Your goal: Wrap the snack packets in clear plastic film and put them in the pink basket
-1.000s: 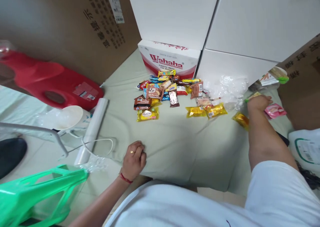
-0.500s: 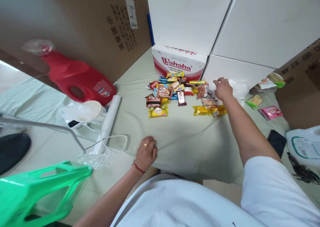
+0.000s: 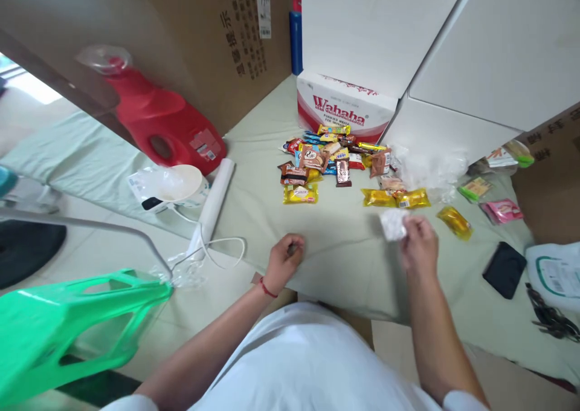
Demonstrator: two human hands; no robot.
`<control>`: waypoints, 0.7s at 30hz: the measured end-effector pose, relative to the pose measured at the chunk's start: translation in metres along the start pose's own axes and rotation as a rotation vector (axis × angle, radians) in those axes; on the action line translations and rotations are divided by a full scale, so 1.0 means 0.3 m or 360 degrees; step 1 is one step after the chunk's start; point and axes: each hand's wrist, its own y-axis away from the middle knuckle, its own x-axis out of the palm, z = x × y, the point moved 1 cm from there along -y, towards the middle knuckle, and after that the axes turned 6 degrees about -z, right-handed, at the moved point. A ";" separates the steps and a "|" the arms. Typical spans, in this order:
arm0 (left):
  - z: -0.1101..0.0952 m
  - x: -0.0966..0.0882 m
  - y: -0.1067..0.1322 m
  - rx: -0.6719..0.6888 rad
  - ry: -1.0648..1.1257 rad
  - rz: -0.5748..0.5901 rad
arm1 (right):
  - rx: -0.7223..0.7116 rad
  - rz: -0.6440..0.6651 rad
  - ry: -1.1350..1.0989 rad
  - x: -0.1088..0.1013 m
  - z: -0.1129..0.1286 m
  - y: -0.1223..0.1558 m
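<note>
My right hand (image 3: 420, 245) is above the pale green sheet (image 3: 335, 266), thumb and fingers closed on a small white packet (image 3: 393, 225). Its print is too blurred to read. My left hand (image 3: 284, 258), with a red cord at the wrist, is near the sheet's front edge, fingers curled in and nothing visible in them. A pile of wrapped snacks (image 3: 312, 157) lies beyond, against the Wahaha box (image 3: 344, 110). Yellow packets (image 3: 379, 197) lie in front of the pile on the right, and another yellow packet (image 3: 455, 222) lies right of my right hand.
Crumpled clear plastic (image 3: 426, 169) sits right of the pile. Farther right are a pink packet (image 3: 502, 211), a black wallet-like item (image 3: 504, 269) and a white jug (image 3: 555, 275). On the left are a red jug (image 3: 170, 124), a white roll (image 3: 212, 208) and a green stool (image 3: 86, 326).
My right hand has come back toward me from beside the snack pile and now holds a white packet. My left hand has turned slightly, its fingers still curled. The view has shifted.
</note>
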 end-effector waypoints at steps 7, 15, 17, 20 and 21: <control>-0.116 0.224 0.038 -0.0249 0.0351 0.0361 | 0.0741 0.0216 -0.0580 0.013 -0.156 0.400; -0.112 0.231 0.041 0.0482 -0.0194 0.0306 | 0.0702 0.0574 -0.0307 0.043 -0.114 0.361; -0.087 0.214 0.021 0.0331 -0.0122 0.0294 | 0.0835 0.0588 -0.0383 0.057 -0.118 0.358; -0.071 0.186 0.018 0.0283 -0.0087 0.0171 | 0.0965 0.0489 -0.0496 0.070 -0.135 0.361; -0.074 0.181 0.025 0.0354 -0.0082 0.0149 | 0.0978 0.0448 -0.0511 0.073 -0.140 0.365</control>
